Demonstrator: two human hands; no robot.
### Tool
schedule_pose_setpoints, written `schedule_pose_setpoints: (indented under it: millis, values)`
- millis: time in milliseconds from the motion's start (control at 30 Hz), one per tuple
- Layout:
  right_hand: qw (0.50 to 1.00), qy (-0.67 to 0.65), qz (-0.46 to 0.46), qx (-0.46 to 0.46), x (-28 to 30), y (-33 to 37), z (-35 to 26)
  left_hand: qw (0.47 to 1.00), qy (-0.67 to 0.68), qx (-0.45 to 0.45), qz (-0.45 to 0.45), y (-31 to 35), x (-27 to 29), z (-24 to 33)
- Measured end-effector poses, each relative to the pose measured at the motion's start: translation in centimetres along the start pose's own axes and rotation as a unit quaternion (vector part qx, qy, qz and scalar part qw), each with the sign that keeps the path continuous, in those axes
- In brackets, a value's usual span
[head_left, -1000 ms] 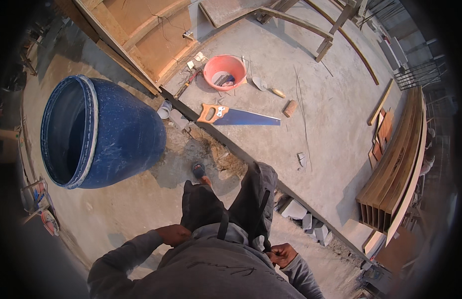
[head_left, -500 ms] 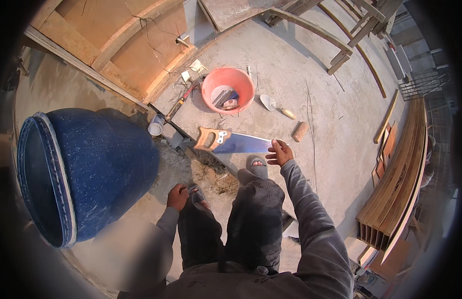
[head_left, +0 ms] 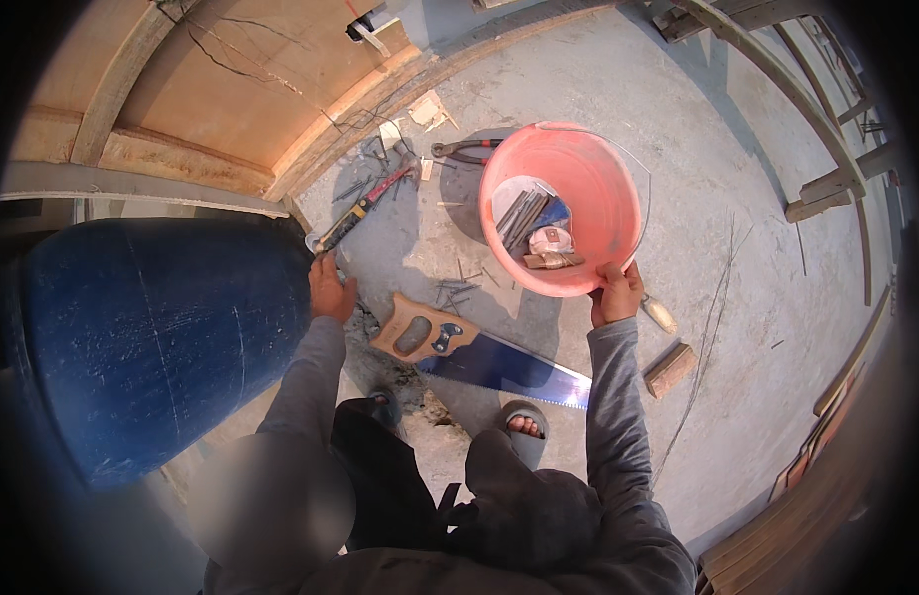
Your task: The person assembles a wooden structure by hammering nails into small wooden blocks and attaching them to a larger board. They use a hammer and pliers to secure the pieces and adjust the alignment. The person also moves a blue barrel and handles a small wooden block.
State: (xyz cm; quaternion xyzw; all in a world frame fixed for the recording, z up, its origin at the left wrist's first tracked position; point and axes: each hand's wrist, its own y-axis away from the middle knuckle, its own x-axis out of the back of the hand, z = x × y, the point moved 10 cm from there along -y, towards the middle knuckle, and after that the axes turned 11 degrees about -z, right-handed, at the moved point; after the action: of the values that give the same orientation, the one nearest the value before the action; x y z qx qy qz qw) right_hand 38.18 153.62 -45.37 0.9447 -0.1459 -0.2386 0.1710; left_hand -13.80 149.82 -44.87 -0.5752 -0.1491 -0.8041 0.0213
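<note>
One right hand [head_left: 618, 295] pinches the bucket [head_left: 600, 188] rim, likely to steady it, saw [head_left: 501, 365] bodyward of that grip; left hand [head_left: 329, 293] by the hammer [head_left: 365, 204], hold unclear

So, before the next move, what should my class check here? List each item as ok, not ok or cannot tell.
1. Right hand closed on the rim of the pink bucket: ok.
2. Grey metal pieces inside the bucket: ok.
3. Bucket's base resting on the floor: cannot tell, hidden from above.
4. Left hand clear of the hammer: cannot tell whether fingertips touch the handle.
5. Right sandal well away from the saw: not ok, close beside its toothed edge.
</note>
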Motion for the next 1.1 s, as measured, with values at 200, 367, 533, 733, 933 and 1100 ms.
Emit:
schedule_pose_setpoints:
  millis: [200, 367, 533, 733, 933, 1100]
  values:
    - [0.987, 0.074, 0.087, 0.114, 10.7, -3.8, -9.2, 0.991, -0.134, 0.022, 0.01, -7.0, -1.1, 4.3]
    - [0.986, 0.046, 0.138, 0.083, 20.0, -5.2, -13.6, 0.996, -0.067, -0.048, -0.031, -8.3, -3.4, 7.6]
    - [0.978, 0.117, 0.162, 0.055, 12.6, 2.6, -7.9, 0.99, 0.025, -0.135, -0.039, -4.1, -5.1, 13.6]
    - [0.983, 0.133, -0.084, -0.097, -1.2, 4.6, 4.5, 0.965, 0.097, -0.239, -0.04, -6.9, -2.0, 19.0]
    - [0.962, 0.118, -0.197, -0.149, -5.0, 4.0, 7.9, 0.996, -0.042, -0.001, 0.075, -16.8, -1.0, 7.4]
    - [0.96, 0.127, -0.19, -0.162, -4.1, 4.6, 9.2, 0.986, -0.07, -0.144, 0.036, -12.8, -5.9, 15.8]
